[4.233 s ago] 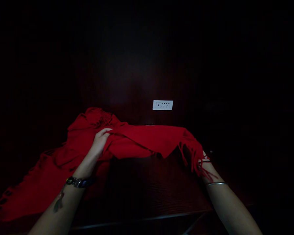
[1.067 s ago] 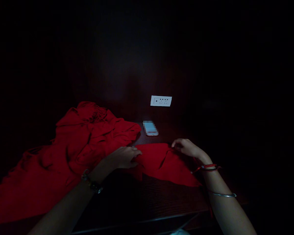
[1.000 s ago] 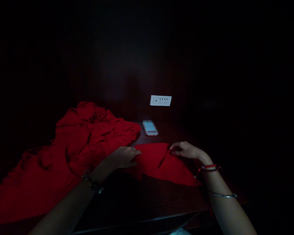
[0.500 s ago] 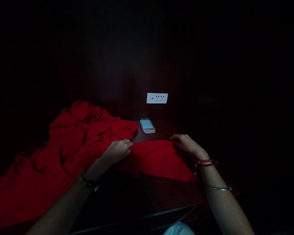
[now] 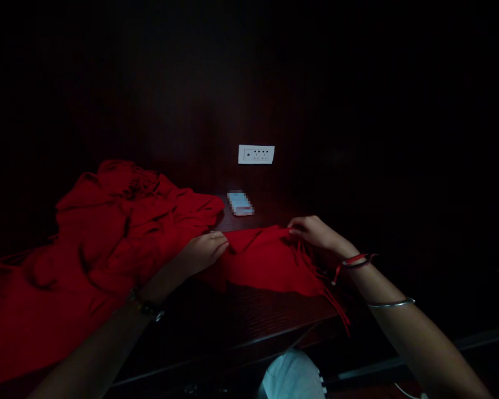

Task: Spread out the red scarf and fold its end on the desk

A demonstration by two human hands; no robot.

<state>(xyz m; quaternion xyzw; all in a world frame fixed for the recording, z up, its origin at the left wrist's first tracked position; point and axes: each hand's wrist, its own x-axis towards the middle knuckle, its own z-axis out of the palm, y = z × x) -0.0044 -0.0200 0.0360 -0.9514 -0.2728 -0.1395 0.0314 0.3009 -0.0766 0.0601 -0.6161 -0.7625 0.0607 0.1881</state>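
A red fringed scarf lies across the dark tabletop, its large crumpled part heaped on the left and a flatter end spread between my hands. My left hand is closed on the scarf's far edge near the middle. At the fringed right end, my right hand pinches the far corner between thumb and fingers. Loose tassels hang from that end beside the near edge of the table. Behind the scarf lies a pale, rectangular, pixelated object, its kind blurred out.
A white wall socket plate is set in the dark back panel above the table. The table's front edge runs below my hands, with a pale-clothed knee beneath it. A white cable shows at lower right.
The view has shifted slightly, so the socket and pale object sit higher and farther left. My right hand has drawn the scarf's corner taut, and the tassels on the right now show more.
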